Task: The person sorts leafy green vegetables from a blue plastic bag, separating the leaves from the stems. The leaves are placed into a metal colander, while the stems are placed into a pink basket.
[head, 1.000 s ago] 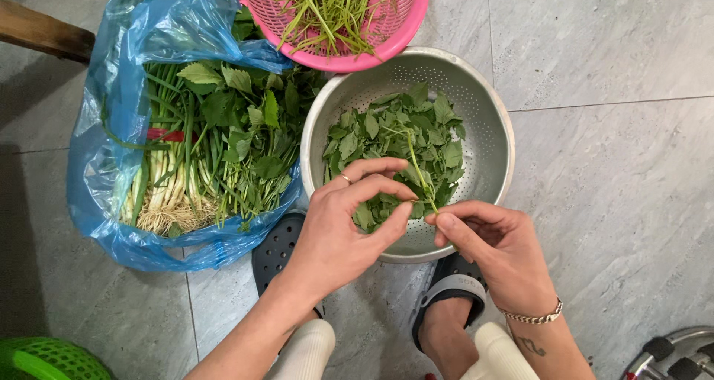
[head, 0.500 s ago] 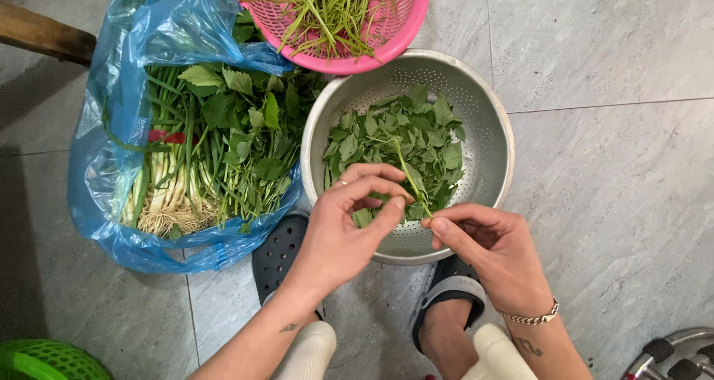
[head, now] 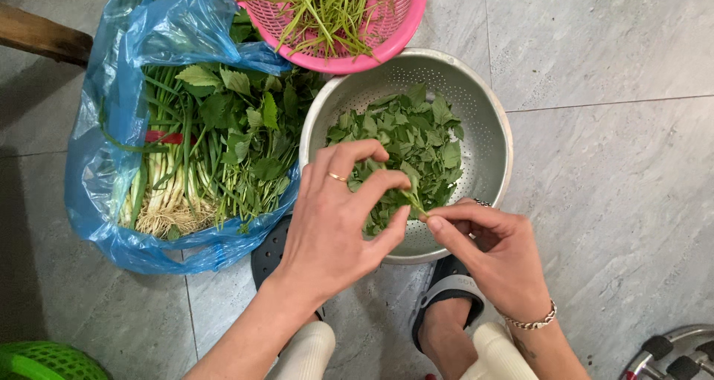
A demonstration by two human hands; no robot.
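Blue bag (head: 104, 164) beside metal colander (head: 487, 127)

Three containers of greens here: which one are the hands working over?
The metal colander of plucked leaves: both the left hand and right hand pinch a sprig over it. The pink basket and blue bag lie farther off.

Bare tiles (head: 617, 201) right of colander (head: 491, 112)

head cam | looks straight down, close | over metal colander (head: 491, 120) on tiled floor (head: 617, 201)
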